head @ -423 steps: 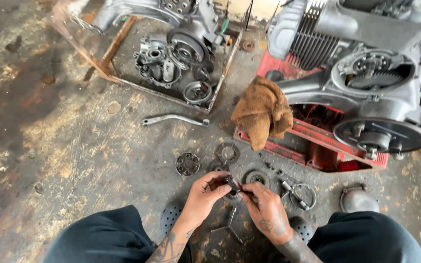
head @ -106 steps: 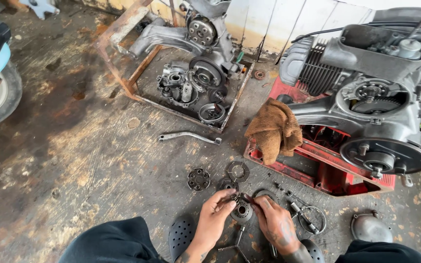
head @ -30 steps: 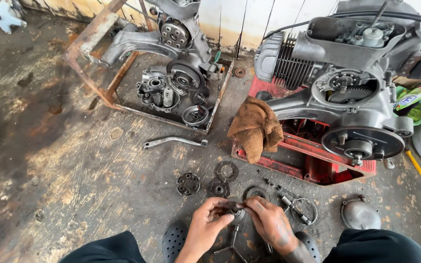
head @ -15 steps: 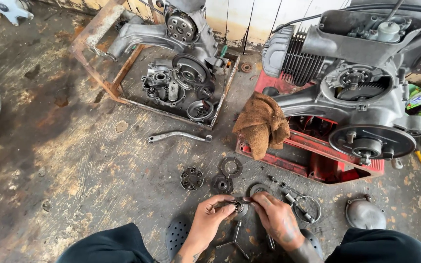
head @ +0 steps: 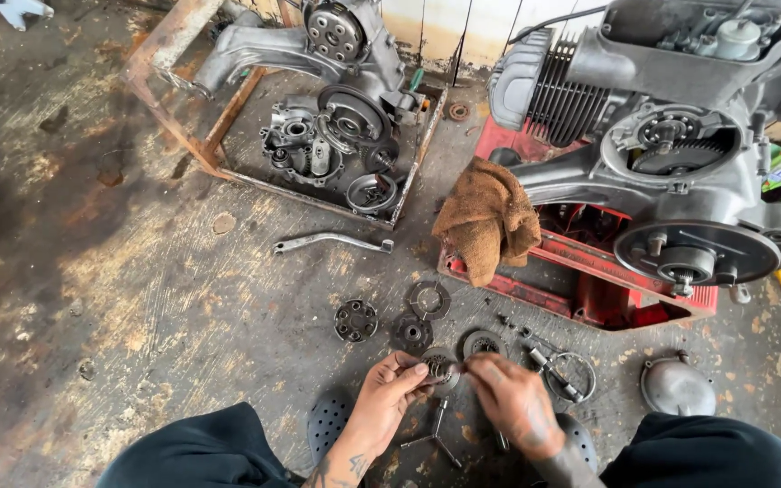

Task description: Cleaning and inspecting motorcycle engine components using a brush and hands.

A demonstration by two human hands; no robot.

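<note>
Small round clutch hub (head: 441,366) sits between both hands above the floor (head: 137,298): left hand (head: 389,398) grips its rim; right hand (head: 512,402) pinches its right edge.

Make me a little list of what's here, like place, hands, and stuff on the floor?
place: stained concrete floor
left hand: holds a small round metal part
right hand: fingertips on that part
near hands: round plates, three-armed tool, ring
farther: bent lever, brown rag on red stand, grey engine
</note>
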